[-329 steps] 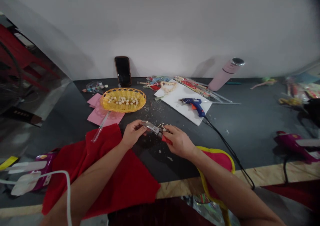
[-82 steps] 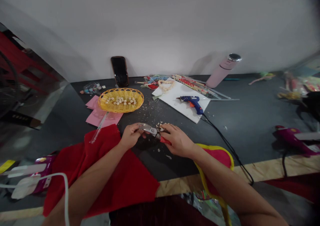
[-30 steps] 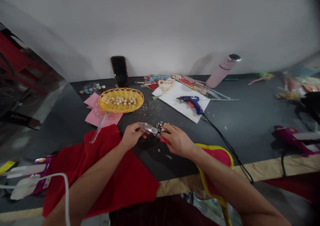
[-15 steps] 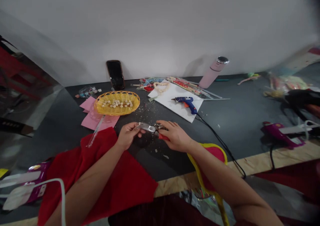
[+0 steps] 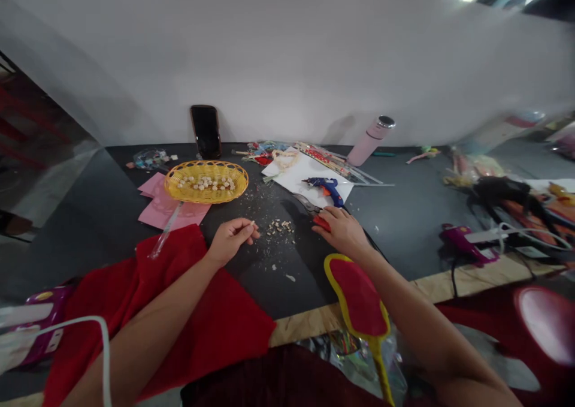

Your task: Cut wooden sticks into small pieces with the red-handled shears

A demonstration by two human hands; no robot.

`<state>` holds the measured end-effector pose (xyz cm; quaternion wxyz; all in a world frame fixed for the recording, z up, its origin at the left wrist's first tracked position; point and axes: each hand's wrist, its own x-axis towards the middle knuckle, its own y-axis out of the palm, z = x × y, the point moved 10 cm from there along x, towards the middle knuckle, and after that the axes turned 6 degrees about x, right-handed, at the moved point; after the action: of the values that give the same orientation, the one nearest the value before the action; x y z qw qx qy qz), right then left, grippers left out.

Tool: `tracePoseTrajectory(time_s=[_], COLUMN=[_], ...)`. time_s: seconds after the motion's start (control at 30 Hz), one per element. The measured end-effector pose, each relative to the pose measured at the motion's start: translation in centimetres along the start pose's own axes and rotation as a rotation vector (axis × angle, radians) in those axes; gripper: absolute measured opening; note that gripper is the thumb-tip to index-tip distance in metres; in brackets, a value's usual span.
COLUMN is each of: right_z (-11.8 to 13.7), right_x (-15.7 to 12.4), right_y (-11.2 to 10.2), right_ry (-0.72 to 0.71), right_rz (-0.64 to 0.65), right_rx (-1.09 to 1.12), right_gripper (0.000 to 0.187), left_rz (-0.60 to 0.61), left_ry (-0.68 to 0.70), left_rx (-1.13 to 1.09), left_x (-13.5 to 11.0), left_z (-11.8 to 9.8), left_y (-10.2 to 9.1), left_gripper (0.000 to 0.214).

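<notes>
My left hand [image 5: 234,239] is closed in a pinch on a small whitish piece [image 5: 253,223] at its fingertips. Just right of it, a pile of small pale pieces [image 5: 280,226] lies on the dark table. My right hand [image 5: 344,234] rests low over the table, its fingers around the handle of a red-handled metal tool [image 5: 321,222] that looks like scissors. Its metal end points left toward the white sheet [image 5: 287,182]. A blue glue gun [image 5: 327,189] lies on the sheet just beyond my right hand.
A yellow basket [image 5: 206,198] with whitish beads stands on pink paper [image 5: 155,216]. Behind are a phone [image 5: 205,131] and a pink bottle [image 5: 369,142]. Red cloth [image 5: 224,329] lies under my left forearm; a yellow-edged red paddle shape [image 5: 359,293] is by my right forearm.
My hands have moved apart. The metal tool has left the space between them and gone right and away with my right hand. The pale pile below is now uncovered.
</notes>
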<state>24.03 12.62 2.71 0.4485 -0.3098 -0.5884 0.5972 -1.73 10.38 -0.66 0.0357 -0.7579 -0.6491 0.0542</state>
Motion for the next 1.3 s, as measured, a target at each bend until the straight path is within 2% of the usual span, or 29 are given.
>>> tracePoseTrajectory(time_s=[0.13,0.2,0.3,0.37,0.4,0.47,0.57,0.7,0.83,0.97,1.07,1.17,1.3], right_z=[0.5,1.3,4.1,7.0,8.4,11.1,13.8,14.3,13.6,13.7,14.1,14.3,14.7], right_x=[-0.2,0.0,0.5,1.0,1.2,1.6,1.4,0.9,0.8,0.6,0.3,0.2,-0.2], right_y=[0.1,-0.5,-2.8,-4.3,-4.6,-4.0,-0.9,2.2,3.2,3.5,3.6,3.4,3.1], right_ry=[0.007,0.02,-0.022,-0.12,-0.157,-0.205,-0.208,-0.145,-0.081,-0.079,-0.082,-0.087,-0.058], right_rz=[-0.011,-0.014,-0.056,-0.057,-0.036,0.09,0.34,0.439,0.407,0.458,0.531,0.544,0.576], right_rx=[-0.016,-0.017,0.059,0.224,0.332,0.535,0.774,1.005,1.123,1.211,1.28,1.297,1.423], right_gripper=[0.038,0.035,0.021,0.021,0.023,0.027,0.028,0.035,0.038,0.04,0.042,0.043,0.044], left_rz=[0.005,0.005,0.035,0.055,0.057,0.053,0.08,0.146,0.147,0.225,0.242,0.258,0.391], left_ry=[0.047,0.06,0.092,0.132,0.156,0.208,0.293,0.393,0.416,0.339,0.281,0.227,0.133], left_rx=[0.128,0.194,0.278,0.335,0.366,0.433,0.522,0.671,0.774,0.743,0.711,0.683,0.517], left_x=[-0.2,-0.3,-0.5,-0.8,-0.9,-1.1,-1.4,-1.8,-2.1,-2.2,-2.2,-2.3,-2.9], left_z=[-0.4,-0.6,-1.0,-1.4,-1.5,-1.9,-2.4,-3.5,-4.4,-4.0,-3.7,-3.9,-4.1], left_y=[0.4,0.6,1.3,1.8,1.9,2.0,2.4,3.3,3.8,4.3,4.2,4.3,5.2], left_gripper=[0.026,0.026,0.022,0.019,0.018,0.017,0.017,0.019,0.021,0.028,0.029,0.029,0.042])
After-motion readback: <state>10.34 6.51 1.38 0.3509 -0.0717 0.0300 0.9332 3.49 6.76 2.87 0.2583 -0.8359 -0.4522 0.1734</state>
